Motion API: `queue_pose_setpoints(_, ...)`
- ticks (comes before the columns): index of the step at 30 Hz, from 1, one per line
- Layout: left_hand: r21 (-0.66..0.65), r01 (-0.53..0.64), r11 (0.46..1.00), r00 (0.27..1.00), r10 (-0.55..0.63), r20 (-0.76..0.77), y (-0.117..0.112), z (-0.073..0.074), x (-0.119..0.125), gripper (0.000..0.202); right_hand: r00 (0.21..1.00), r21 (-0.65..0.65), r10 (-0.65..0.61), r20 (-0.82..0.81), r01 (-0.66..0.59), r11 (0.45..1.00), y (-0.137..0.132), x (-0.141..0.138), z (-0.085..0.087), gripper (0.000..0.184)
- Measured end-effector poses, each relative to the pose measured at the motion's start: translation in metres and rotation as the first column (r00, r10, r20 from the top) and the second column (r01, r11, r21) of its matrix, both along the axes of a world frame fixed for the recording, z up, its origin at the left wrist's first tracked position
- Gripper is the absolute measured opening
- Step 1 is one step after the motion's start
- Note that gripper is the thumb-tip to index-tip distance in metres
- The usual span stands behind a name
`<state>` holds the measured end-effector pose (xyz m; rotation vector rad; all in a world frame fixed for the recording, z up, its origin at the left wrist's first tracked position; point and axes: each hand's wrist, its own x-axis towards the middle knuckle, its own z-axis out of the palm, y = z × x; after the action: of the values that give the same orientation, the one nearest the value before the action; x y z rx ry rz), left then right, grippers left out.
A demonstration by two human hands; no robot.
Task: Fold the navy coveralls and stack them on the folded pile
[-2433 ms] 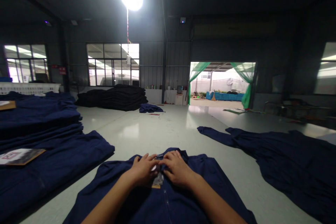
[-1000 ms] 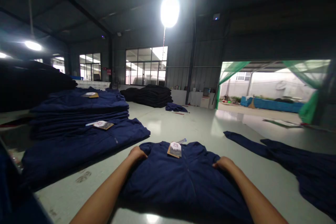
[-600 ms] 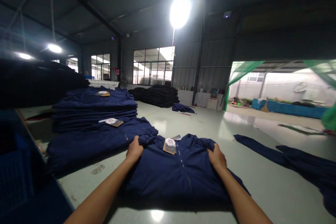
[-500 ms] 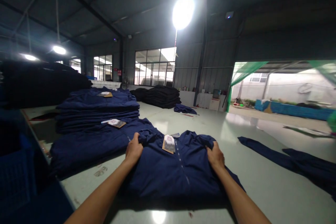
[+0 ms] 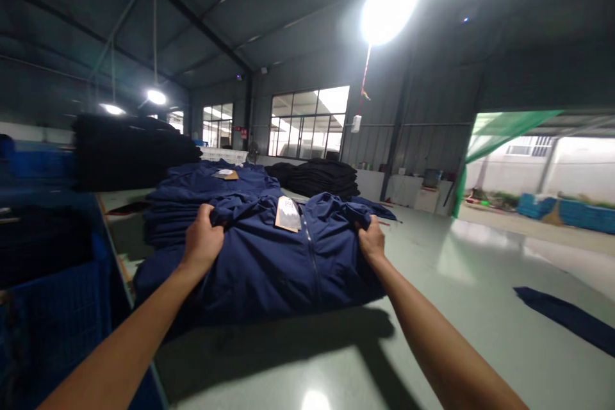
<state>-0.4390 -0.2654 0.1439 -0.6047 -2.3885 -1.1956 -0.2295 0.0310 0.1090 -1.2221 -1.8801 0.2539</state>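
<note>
A folded navy jacket [image 5: 269, 269] with a zip down its front hangs between my two hands, lifted over the table. My left hand [image 5: 204, 240] grips its upper left corner, fingers wrapped into the cloth. At the upper right corner, my right hand [image 5: 372, 240] is closed on the same jacket. A paper hang tag [image 5: 287, 214] lies near the collar beside the zip. Behind it rises a stack of folded navy jackets [image 5: 166, 214], one with its own tag [image 5: 227, 174] on top. The held jacket hides part of the jacket below the stack's front.
The pale table [image 5: 432, 307] carries a dark piled stack [image 5: 321, 178] at the back and a loose navy garment [image 5: 567, 317] at the right. Blue plastic crates [image 5: 62, 307] stand left of the table edge. A large black pile [image 5: 134, 154] is at the far left.
Both hands have raised the jacket off the table and carried it left toward the stack. Its shadow now falls on the tabletop. The view has turned left.
</note>
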Motion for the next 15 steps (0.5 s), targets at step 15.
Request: queue_pose_setpoints(15,-0.195,-0.223,0.955,0.950,0.258,0.177,-0.034,-0.056,-0.139,0.050,0.927,-0.073,0.243,0.286,-0.232,0.970,-0.002,-0.188,-0.019,0.038)
